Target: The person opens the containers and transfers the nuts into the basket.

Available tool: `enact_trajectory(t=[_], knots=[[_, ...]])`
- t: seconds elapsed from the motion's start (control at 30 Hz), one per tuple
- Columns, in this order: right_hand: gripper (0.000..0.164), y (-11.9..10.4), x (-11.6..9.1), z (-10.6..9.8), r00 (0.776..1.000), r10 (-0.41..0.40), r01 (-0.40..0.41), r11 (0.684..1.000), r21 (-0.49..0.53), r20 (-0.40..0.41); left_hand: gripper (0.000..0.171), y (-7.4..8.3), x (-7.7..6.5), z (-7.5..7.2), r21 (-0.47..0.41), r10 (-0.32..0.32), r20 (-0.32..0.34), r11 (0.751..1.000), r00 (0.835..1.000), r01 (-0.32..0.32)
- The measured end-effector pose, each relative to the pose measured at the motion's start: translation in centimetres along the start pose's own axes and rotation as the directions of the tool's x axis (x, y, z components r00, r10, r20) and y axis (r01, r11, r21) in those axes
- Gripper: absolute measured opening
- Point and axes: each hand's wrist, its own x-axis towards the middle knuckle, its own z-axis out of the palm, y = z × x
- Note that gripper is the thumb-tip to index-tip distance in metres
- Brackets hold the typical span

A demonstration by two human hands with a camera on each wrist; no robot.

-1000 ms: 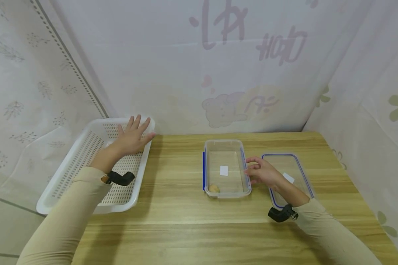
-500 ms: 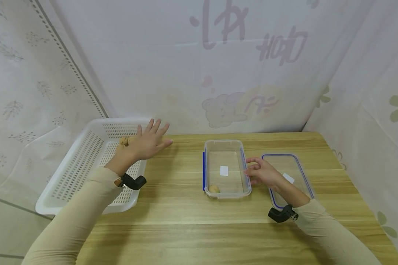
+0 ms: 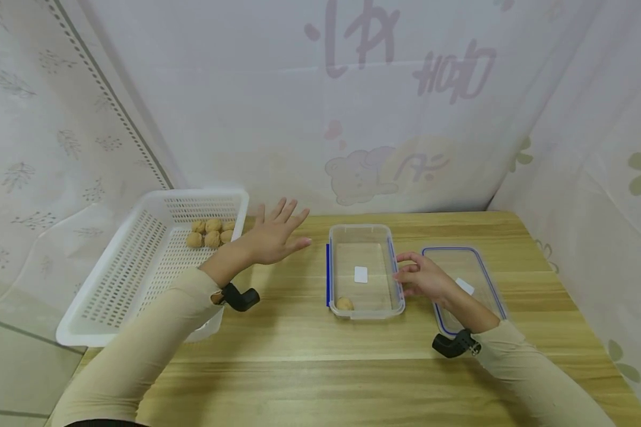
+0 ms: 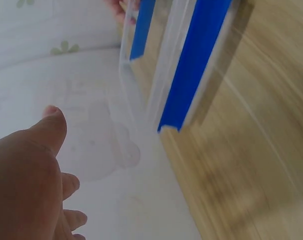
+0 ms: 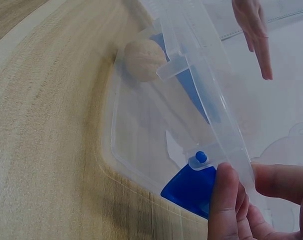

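My left hand (image 3: 271,239) hovers over the table between the white basket (image 3: 93,276) and the clear plastic food container (image 3: 376,315). Its fingers are spread, and nothing shows in its grasp. Several walnuts (image 3: 212,239) lie in the basket's far right corner, partly hidden by its rim. One walnut (image 5: 144,60) sits inside the lidless container, in the near left corner. With thumb and fingers, my right hand (image 3: 426,279) pinches the container's right rim, beside a blue side latch (image 5: 191,187).
A clear lid with a blue seal (image 3: 462,261) lies on the wooden table (image 3: 320,385), partly beneath my right wrist. A white patterned curtain (image 3: 278,118) hangs behind the table and along both sides.
My left hand has moved right, out from over the basket toward the container, uncovering the walnuts in the basket. My right hand and the container have stayed put.
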Motion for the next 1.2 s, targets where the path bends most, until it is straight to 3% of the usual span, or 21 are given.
enact_trajectory(t=[0.3,0.6,0.9,1.2], knots=[[0.053,0.0,0.1,0.0,1.000,-0.005,0.005,1.000,0.005,0.004,0.075,2.6,1.3,0.8,-0.066,0.110,0.072,0.992,0.991,-0.105],[0.052,0.0,0.2,0.0,1.000,-0.013,0.013,1.000,0.009,0.010,0.075,4.9,2.9,2.1,-0.040,0.170,0.142,0.985,0.975,-0.166],[0.053,-0.1,0.1,0.0,1.000,-0.009,0.009,1.000,0.015,0.010,0.074,6.1,4.3,3.1,-0.040,0.205,0.237,0.979,0.950,-0.202],[0.053,0.1,-0.1,-0.1,1.000,-0.020,0.020,1.000,0.005,0.013,0.069,7.3,6.0,3.9,-0.024,0.260,0.275,0.964,0.926,-0.264]])
